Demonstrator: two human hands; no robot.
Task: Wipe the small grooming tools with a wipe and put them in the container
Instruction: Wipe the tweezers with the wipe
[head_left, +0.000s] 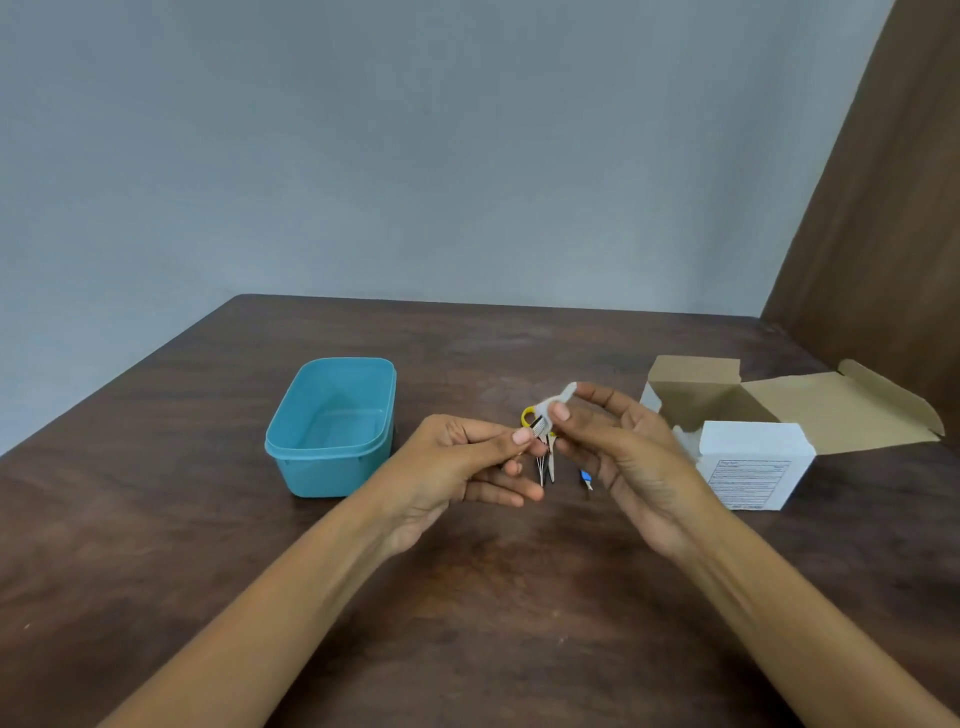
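Head view, both hands' fingers pinch small comb (540, 427), white box (753, 467) print unreadable

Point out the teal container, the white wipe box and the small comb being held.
container (291, 446): head view, on its near left rim.
wipe box (748, 478): head view, on its printed front face.
comb (542, 425): head view, on its metal teeth.

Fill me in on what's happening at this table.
A person is cleaning small grooming tools. The left hand pinches a small metal comb, and the right hand pinches a white wipe against it. Scissors with a yellow handle, tweezers and a blue-handled tool lie on the table. The teal container holds no tools yet. An open wipe box sits to the right.
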